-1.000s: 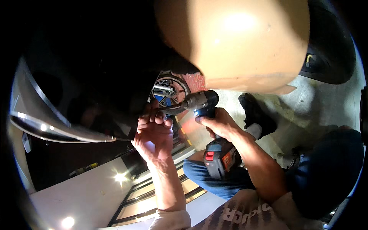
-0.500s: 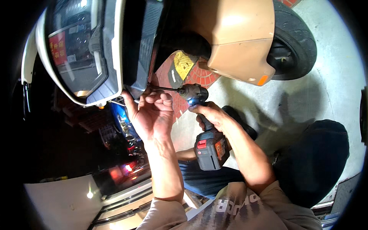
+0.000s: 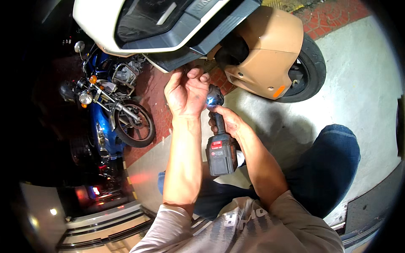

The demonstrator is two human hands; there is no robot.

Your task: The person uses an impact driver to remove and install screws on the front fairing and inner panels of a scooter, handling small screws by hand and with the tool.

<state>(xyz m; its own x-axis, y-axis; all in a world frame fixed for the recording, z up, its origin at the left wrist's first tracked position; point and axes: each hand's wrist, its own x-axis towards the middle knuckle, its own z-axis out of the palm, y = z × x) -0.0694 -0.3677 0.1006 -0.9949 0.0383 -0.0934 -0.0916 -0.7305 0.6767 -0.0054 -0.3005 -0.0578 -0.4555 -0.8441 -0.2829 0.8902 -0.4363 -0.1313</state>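
My left hand (image 3: 187, 92) is raised palm-up under the dark lower trim (image 3: 177, 61) of a white scooter panel (image 3: 95, 23), its fingers curled at the edge; whatever they grip is hidden. Just beside it, my right hand (image 3: 228, 120) grips a black cordless impact driver (image 3: 221, 155) by the handle. The small light at the tool's head is lit, and the front of the head points up toward the trim, partly behind my left hand. A tan mudguard (image 3: 268, 59) with an orange reflector sits over a black tyre (image 3: 314, 74) to the right of the panel.
A blue motorcycle (image 3: 103, 139) and another front wheel with forks (image 3: 135, 126) stand at the left. Red patterned paving (image 3: 329, 19) borders pale concrete (image 3: 350, 92). My bent knee (image 3: 335, 156) is at the right; a lit glass-railed wall or doorway (image 3: 105, 227) lies at lower left.
The view has swung, bringing the motorcycles and the white panel into clearer sight. The impact driver now points more upward, its long bit hidden behind my left hand, which stays at the panel's edge.
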